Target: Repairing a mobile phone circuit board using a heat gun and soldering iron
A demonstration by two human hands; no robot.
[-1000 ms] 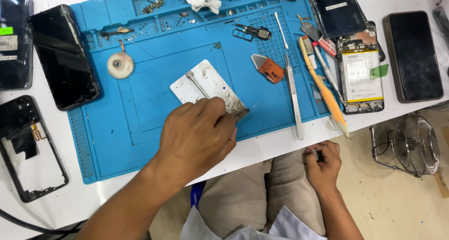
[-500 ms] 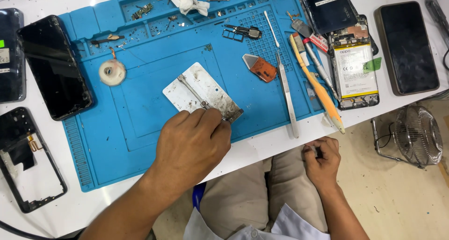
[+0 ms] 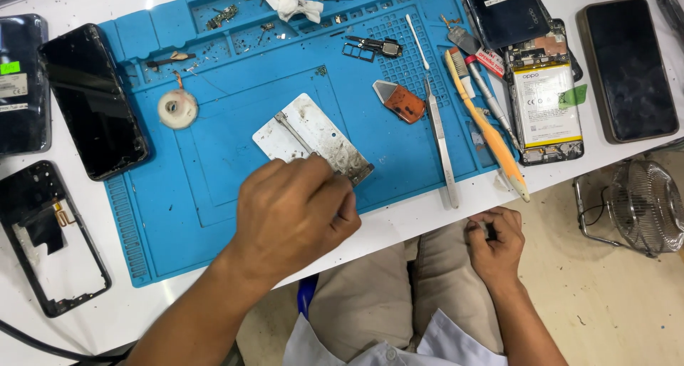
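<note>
A white table [image 3: 420, 227] carries a blue mat [image 3: 235, 188]. The left hand [image 3: 296, 213], curled, covers the near edge of a metal plate [image 3: 310, 138]; its grip is hidden. The right hand [image 3: 499, 241] is fisted below the table's front edge, contents unclear.

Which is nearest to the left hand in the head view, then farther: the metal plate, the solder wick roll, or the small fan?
From the left hand:
1. Metal plate, right under the fingertips on the blue mat.
2. Solder wick roll, up and left on the mat.
3. Small fan, far right, off the table.

A white worktable [image 3: 420, 227] stands over a speckled beige floor [image 3: 613, 309].
</note>
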